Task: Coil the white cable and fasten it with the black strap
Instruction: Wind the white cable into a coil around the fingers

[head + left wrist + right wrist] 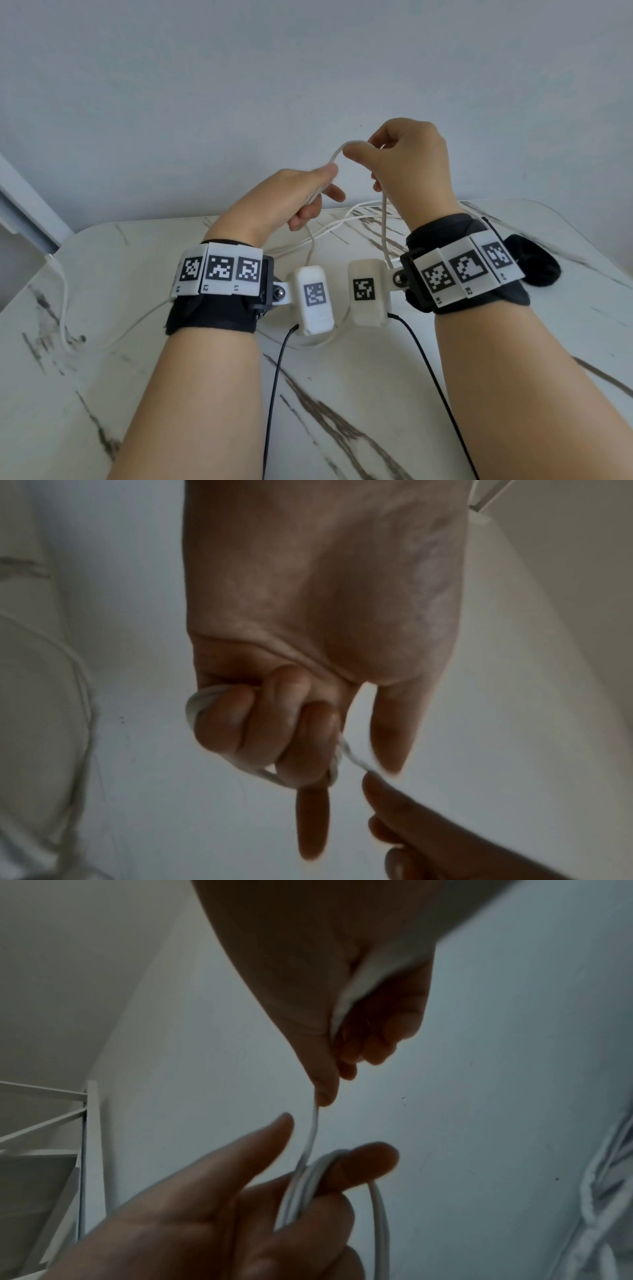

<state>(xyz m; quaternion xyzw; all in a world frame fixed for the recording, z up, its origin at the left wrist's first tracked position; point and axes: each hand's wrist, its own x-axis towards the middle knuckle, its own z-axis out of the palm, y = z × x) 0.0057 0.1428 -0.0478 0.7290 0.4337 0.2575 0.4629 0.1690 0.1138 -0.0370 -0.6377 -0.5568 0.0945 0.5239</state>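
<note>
Marble table (342, 394) fills the lower frame; both hands, left hand (284, 195) and right hand (411, 164), pinch the white cable (337, 154); only the head view shows the black strap (534, 260) at right.

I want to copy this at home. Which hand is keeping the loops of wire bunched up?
The left hand: several white cable turns sit in its curled fingers. The right hand pinches one strand.

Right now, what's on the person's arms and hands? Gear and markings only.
Both forearms bare, no sleeves, no gloves. The left hand and right hand each have a black fabric wrist wrap carrying a white band of three square black-and-white marker tags. A white camera pod with its own tag is bolted to each wrap's inner side; a thin black lead trails from each.
</note>
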